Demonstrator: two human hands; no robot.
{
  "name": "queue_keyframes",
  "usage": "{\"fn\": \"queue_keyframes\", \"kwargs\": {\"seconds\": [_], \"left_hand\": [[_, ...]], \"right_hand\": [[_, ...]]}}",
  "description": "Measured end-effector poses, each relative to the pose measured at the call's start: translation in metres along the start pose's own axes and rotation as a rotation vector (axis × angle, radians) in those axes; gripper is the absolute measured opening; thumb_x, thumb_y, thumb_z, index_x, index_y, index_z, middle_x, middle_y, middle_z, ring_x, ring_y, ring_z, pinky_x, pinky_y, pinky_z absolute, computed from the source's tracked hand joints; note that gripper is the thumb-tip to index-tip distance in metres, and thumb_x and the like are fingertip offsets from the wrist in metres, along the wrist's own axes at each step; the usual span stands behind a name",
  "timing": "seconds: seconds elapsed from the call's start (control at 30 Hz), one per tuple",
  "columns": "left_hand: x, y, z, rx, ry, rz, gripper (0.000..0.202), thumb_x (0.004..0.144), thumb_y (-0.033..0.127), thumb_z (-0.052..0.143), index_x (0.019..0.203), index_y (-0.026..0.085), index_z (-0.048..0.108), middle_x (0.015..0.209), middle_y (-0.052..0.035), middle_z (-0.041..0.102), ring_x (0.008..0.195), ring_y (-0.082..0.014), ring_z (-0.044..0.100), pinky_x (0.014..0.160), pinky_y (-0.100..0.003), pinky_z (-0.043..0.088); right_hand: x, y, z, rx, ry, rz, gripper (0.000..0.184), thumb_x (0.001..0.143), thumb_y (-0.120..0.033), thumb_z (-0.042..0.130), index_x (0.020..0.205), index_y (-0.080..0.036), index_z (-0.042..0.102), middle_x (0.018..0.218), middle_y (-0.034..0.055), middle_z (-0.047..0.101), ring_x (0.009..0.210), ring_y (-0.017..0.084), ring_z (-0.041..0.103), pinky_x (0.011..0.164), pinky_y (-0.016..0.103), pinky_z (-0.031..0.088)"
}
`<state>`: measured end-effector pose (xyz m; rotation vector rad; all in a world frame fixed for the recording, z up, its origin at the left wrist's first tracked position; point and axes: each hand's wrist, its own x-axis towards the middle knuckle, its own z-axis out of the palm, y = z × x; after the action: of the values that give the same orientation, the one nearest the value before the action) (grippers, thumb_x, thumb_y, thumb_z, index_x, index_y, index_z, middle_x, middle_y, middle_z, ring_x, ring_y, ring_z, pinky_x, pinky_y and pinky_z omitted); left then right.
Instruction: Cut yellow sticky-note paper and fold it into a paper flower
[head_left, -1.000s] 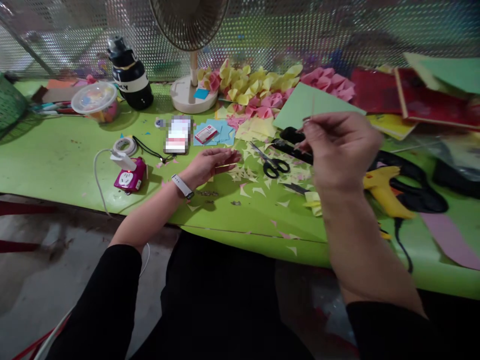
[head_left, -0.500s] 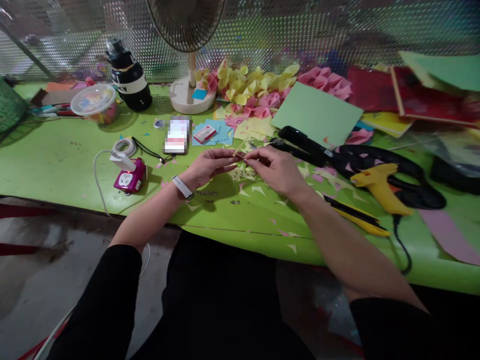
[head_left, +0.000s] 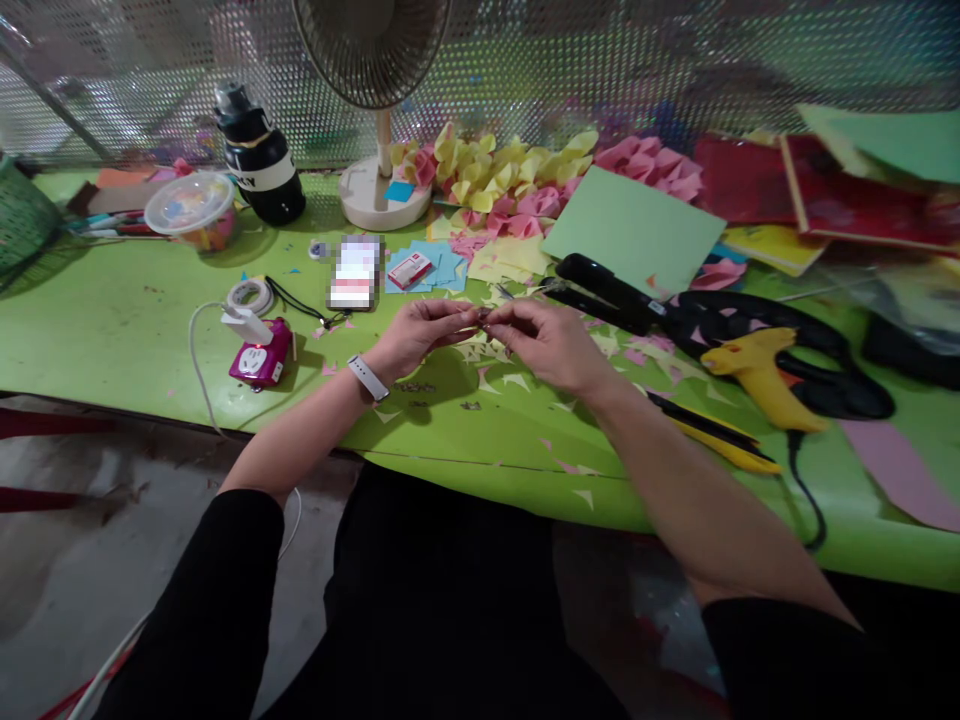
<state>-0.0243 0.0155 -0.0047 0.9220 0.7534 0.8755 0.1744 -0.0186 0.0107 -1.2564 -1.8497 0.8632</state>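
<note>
Over the middle of the green table, my left hand [head_left: 421, 335] and my right hand [head_left: 553, 342] meet fingertip to fingertip. Both are closed in a pinch around something small, mostly hidden by the fingers; what it is I cannot make out. Pale yellow paper scraps [head_left: 487, 350] lie beneath the fingertips. Small dark bits [head_left: 416, 387] sit beside my left wrist. Just behind my left hand, a small red-and-white box [head_left: 409, 270] rests on blue paper squares [head_left: 448, 266]. Folded yellow paper petals [head_left: 487, 170] and pink ones [head_left: 649, 165] are heaped farther back.
Right of my hands lie a long black stapler-like tool [head_left: 611, 290], a yellow glue gun [head_left: 761, 375] and a yellow-and-black cutter [head_left: 716, 435]. Leftward are a phone [head_left: 355, 272], a tape roll [head_left: 250, 295], a magenta power socket [head_left: 261, 355], a black bottle [head_left: 262, 165] and a fan [head_left: 384, 195].
My fingertips have drawn closer together. A thin pale strip that showed between them earlier is now hardly visible. The things on the table have stayed in place.
</note>
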Motion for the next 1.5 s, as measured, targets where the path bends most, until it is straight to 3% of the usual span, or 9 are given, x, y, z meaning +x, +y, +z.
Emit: {"fn": "queue_keyframes", "kwargs": {"seconds": [0.1,0.23,0.4,0.63,0.93,1.17,1.5], "left_hand": [[-0.001,0.0,0.001,0.032,0.024,-0.001,0.018,0.077,0.025,0.084,0.088,0.015,0.075,0.095,-0.0038,0.076,0.093,-0.0117,0.07,0.098,-0.033,0.054],[-0.001,0.001,0.002,0.156,0.124,0.003,0.023,0.074,0.033,0.085,0.079,0.015,0.073,0.083,-0.0021,0.073,0.081,-0.0102,0.068,0.087,-0.031,0.055],[0.002,-0.005,0.001,0.241,0.159,0.155,0.028,0.069,0.041,0.087,0.078,0.017,0.076,0.077,-0.0005,0.072,0.073,-0.0075,0.062,0.077,-0.025,0.051],[0.001,-0.011,0.003,0.25,0.146,0.282,0.029,0.068,0.041,0.088,0.08,0.017,0.076,0.084,-0.0018,0.075,0.082,-0.0101,0.065,0.085,-0.028,0.052],[-0.001,-0.011,0.003,0.286,0.138,0.313,0.02,0.073,0.035,0.085,0.08,0.018,0.077,0.085,-0.0026,0.074,0.084,-0.0112,0.066,0.087,-0.03,0.051],[0.001,-0.011,0.001,0.206,0.103,0.23,0.025,0.069,0.037,0.088,0.081,0.018,0.078,0.087,-0.0024,0.076,0.085,-0.011,0.068,0.092,-0.031,0.051],[0.006,-0.012,-0.005,0.085,0.034,0.174,0.029,0.061,0.038,0.092,0.078,0.018,0.079,0.086,-0.0028,0.078,0.086,-0.0128,0.07,0.096,-0.033,0.05]], "right_hand": [[0.0,-0.001,0.0,0.014,-0.003,-0.005,0.024,0.091,-0.042,0.066,0.092,-0.02,0.073,0.083,0.0069,0.071,0.065,0.017,0.057,0.06,0.034,0.047],[0.0,-0.002,0.002,0.026,0.018,-0.006,0.018,0.091,-0.037,0.065,0.093,-0.02,0.071,0.082,0.0059,0.07,0.065,0.016,0.056,0.06,0.033,0.046],[0.0,-0.001,0.006,0.014,0.052,-0.033,0.017,0.091,-0.036,0.065,0.092,-0.02,0.071,0.083,0.0059,0.069,0.066,0.017,0.057,0.062,0.034,0.047],[0.0,0.002,0.006,0.051,0.024,0.004,0.029,0.092,-0.048,0.065,0.096,-0.021,0.074,0.087,0.007,0.071,0.066,0.017,0.056,0.061,0.034,0.047],[0.001,0.002,0.004,0.069,-0.007,0.012,0.025,0.093,-0.044,0.065,0.097,-0.021,0.074,0.086,0.0064,0.069,0.068,0.017,0.056,0.063,0.034,0.046],[0.002,0.003,-0.001,0.044,-0.062,-0.013,0.03,0.092,-0.051,0.064,0.096,-0.023,0.075,0.089,0.0068,0.069,0.075,0.02,0.058,0.066,0.036,0.048],[0.004,0.01,-0.002,0.09,-0.106,-0.027,0.03,0.091,-0.047,0.066,0.099,-0.02,0.075,0.084,0.0058,0.068,0.067,0.017,0.055,0.062,0.033,0.045]]}}
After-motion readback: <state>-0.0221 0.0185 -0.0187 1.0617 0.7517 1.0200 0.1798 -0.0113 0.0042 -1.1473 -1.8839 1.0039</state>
